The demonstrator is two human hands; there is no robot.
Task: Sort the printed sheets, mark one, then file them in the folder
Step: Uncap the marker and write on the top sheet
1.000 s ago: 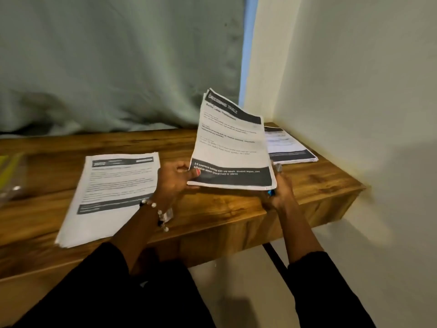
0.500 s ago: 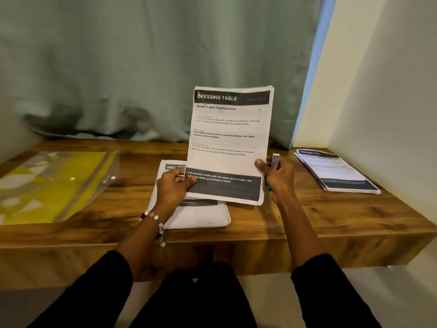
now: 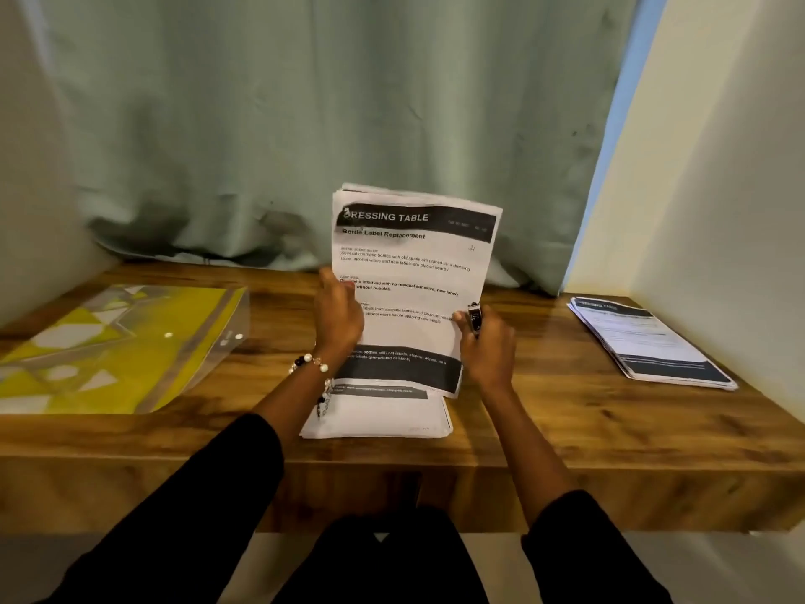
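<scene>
1. Since half a second ago, our left hand [image 3: 337, 313] has moved up from the lower corner of the held sheets [image 3: 414, 289] to their left edge at mid-height, and the bundle now leans slightly to the right.
2. We hold the held sheets nearly upright above the desk [image 3: 566, 429], headed "DRESSING TABLE", directly over the centre pile [image 3: 379, 418] that lies flat near the front edge.
3. Our left hand grips the left edge, thumb on the printed face. Our right hand [image 3: 485, 346] pinches the right edge and also carries a pen [image 3: 475, 318] against the paper.
4. A second pile, the right pile [image 3: 649, 342], lies well apart toward the wall. A clear folder [image 3: 126, 346] with yellow contents lies flat at the left, well apart from all sheets.
5. We judge the step in hand to be sorting: the bundle is being read or squared before it is assigned to a pile. We can make out no pen mark of ours on the front sheet, and nothing from these piles is filed.
6. The next move calls for lowering the bundle onto the matching pile with edges aligned, then freeing the right hand so that the pen can mark one sheet.
</scene>
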